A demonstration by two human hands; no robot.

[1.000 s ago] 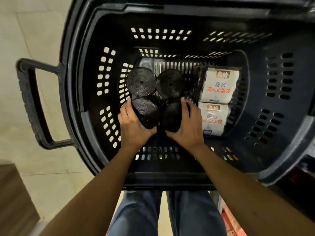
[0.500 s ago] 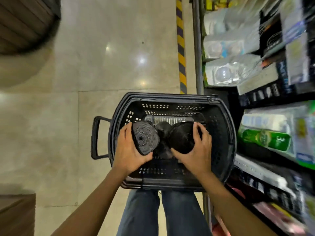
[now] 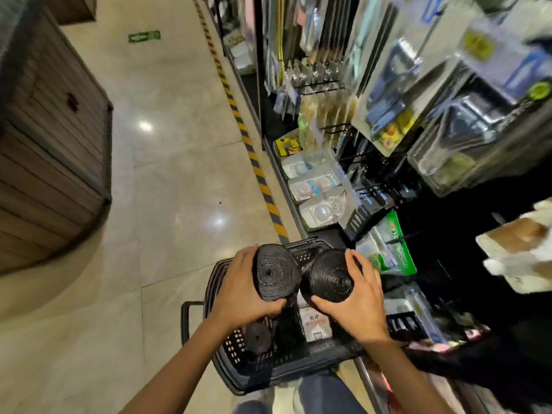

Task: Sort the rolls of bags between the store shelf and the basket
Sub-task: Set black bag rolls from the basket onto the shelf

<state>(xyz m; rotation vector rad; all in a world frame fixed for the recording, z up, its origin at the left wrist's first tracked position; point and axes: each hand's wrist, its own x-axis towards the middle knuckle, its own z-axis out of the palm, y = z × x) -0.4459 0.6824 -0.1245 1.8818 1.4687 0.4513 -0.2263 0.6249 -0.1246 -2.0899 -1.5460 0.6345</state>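
The left hand (image 3: 248,291) curls round one black roll (image 3: 276,273), its coiled end facing up. The right hand (image 3: 360,297) cups a second roll (image 3: 330,277), and the two rolls touch. A second ago both hands were deep in the basket (image 3: 268,373); now the rolls ride above its rim and the view has swung toward the shelf (image 3: 279,174), so they are likely headed there. A third roll (image 3: 258,336) and a white pack (image 3: 316,324) remain inside. The pack's red print and the green floor sign (image 3: 144,36) are too blurred to read.
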